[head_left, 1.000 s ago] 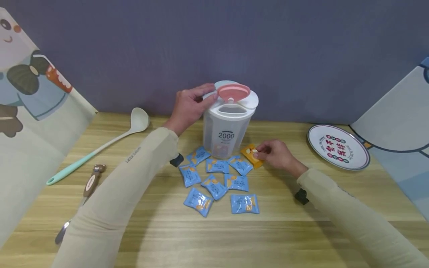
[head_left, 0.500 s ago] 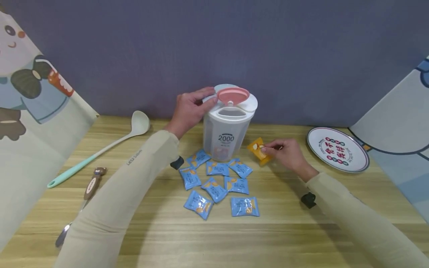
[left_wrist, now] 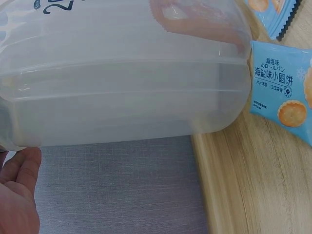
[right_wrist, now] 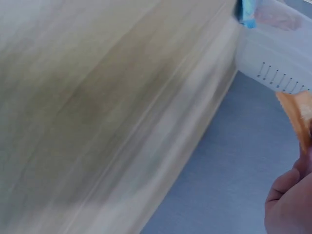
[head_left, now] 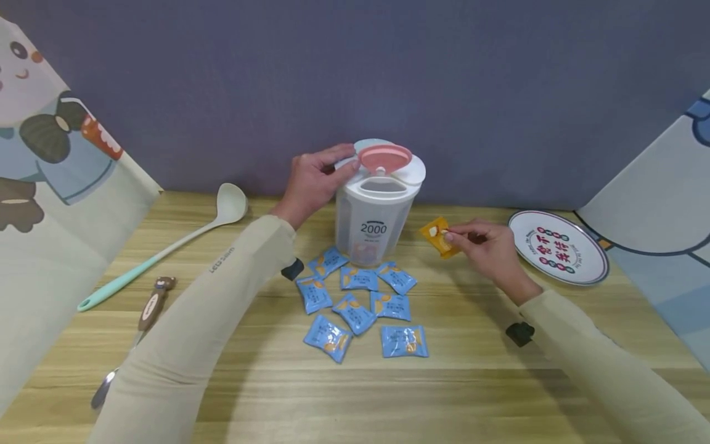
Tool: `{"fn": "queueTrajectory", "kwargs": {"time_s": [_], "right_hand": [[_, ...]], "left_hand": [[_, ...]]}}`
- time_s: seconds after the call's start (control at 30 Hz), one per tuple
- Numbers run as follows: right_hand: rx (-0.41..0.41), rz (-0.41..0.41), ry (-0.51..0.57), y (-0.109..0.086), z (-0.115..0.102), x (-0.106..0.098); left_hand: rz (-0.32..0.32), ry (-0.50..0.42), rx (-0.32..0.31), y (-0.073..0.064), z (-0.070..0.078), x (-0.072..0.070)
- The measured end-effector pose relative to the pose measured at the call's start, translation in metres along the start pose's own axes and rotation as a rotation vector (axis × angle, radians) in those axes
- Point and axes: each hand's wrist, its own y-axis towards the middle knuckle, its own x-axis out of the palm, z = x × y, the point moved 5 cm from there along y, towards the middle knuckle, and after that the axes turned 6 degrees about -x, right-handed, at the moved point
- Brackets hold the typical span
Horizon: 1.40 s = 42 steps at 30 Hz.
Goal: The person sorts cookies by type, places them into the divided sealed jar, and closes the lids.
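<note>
While the left hand (head_left: 316, 180) rests straight fingers on the translucent, white-lidded container (head_left: 371, 206), the right hand (head_left: 492, 250) pinches a bright orange packet (head_left: 435, 239) right of it.

2 beige sleeves (head_left: 188, 333); black wrist devices (head_left: 520, 333)

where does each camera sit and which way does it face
Head: worn there, facing forward and down at the container; left hand, right hand and sleeves show.
Left wrist: worn there, facing the container's wall; left hand shows.
Right wrist: worn there, facing tabletop and orange packet; right hand shows.
Wrist views share the container.
</note>
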Motion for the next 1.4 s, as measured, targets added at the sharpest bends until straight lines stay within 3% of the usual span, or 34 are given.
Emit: {"fn": "queueTrajectory", "kwargs": {"time_s": [0.37, 0.6, 0.8, 1.07, 1.2, 1.4], "right_hand": [[0.029, 0.063, 0.033, 0.012, -0.017, -0.008], [0.002, 0.117, 0.178, 0.016, -0.004, -0.011], [-0.024, 0.136, 0.186, 0.017, 0.004, -0.015], [-0.053, 0.165, 0.304, 0.032, -0.027, -0.019], [-0.062, 0.175, 0.343, 0.036, -0.037, -0.019], [-0.072, 0.206, 0.352, 0.038, -0.028, -0.02]], "left_hand": [[-0.012, 0.01, 0.0, 0.0, 0.001, 0.0], [-0.015, 0.006, -0.015, 0.002, -0.001, 0.002], [-0.023, -0.005, -0.025, 0.002, -0.002, 0.002], [-0.018, -0.006, -0.02, -0.001, -0.001, -0.001], [-0.022, -0.014, -0.031, -0.003, 0.008, -0.001], [-0.033, -0.019, -0.052, -0.011, 0.029, -0.002]]}}
